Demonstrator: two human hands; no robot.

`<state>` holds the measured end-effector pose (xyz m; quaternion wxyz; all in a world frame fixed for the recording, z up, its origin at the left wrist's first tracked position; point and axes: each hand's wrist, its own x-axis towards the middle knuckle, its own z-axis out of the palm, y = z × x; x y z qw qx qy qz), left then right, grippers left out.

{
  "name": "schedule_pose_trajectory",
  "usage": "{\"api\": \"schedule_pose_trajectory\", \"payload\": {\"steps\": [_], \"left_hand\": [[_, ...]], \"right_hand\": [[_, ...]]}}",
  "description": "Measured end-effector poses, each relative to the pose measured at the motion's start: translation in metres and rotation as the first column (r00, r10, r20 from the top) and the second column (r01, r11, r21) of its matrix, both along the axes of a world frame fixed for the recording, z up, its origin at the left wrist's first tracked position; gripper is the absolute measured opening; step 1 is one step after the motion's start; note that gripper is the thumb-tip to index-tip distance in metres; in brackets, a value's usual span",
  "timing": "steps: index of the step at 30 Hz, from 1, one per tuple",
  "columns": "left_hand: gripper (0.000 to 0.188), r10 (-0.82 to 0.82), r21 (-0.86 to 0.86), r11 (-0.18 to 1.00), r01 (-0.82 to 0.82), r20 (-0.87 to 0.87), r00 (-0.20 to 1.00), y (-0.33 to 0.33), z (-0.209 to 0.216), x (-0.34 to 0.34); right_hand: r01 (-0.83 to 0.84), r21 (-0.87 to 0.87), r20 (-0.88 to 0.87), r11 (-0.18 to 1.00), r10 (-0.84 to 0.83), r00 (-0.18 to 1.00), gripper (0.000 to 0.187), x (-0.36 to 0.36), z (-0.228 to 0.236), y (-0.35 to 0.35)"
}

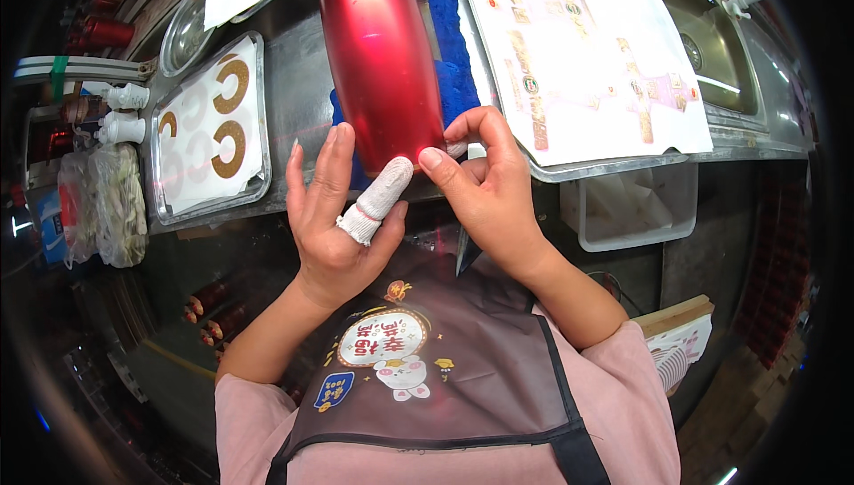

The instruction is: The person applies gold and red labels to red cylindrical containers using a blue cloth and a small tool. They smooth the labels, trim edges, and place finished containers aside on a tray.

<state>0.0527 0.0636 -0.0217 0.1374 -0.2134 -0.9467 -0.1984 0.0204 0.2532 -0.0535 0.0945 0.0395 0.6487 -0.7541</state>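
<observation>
A glossy red bottle lies before me, its threaded neck pointing away and its wide base toward me. My left hand is open at the base, fingers stretched; the index finger, in a white finger cover, rests its tip on the base edge. My right hand pinches the base's right corner, thumb in front and curled index finger at the side. The index fingertip seems to wear a white cover too, partly hidden. Beneath the bottle is a blue cloth on the metal counter.
At left, a metal tray holds a sheet with gold C-shaped decals. A large printed decal sheet lies at right, beside a sink. Under the counter edge sits a translucent plastic bin. More red bottles stand far left.
</observation>
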Motion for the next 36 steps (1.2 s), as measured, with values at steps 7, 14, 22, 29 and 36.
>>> {"api": "schedule_pose_trajectory", "payload": {"steps": [7, 14, 22, 29, 36], "left_hand": [[0.048, -0.022, -0.144, 0.99, 0.013, -0.058, 0.998, 0.008, 0.011, -0.007], [0.026, -0.032, -0.227, 0.974, 0.01, -0.094, 0.995, 0.039, 0.015, -0.016], [0.062, -0.038, 0.186, 0.98, 0.066, -0.149, 0.988, 0.015, 0.016, -0.013], [0.063, -0.013, -0.07, 0.998, 0.002, -0.16, 0.987, 0.041, -0.011, -0.038], [0.089, 0.041, 0.43, 0.901, -0.054, 0.039, 0.998, 0.009, -0.038, -0.027]], "right_hand": [[0.01, 0.042, -0.088, 0.999, -0.007, 0.996, 0.014, 0.001, -0.002, 0.002], [-0.001, -0.061, -0.01, 0.998, 0.0, 1.0, 0.018, 0.009, -0.008, 0.013], [0.141, 0.282, -0.657, 0.949, 0.083, 0.749, 0.028, 0.032, 0.003, 0.022], [0.114, 0.325, -0.581, 0.939, 0.103, 0.807, 0.032, 0.035, -0.004, 0.007], [0.014, 0.308, -0.382, 0.951, 0.111, 0.918, 0.031, 0.039, -0.013, 0.014]]}}
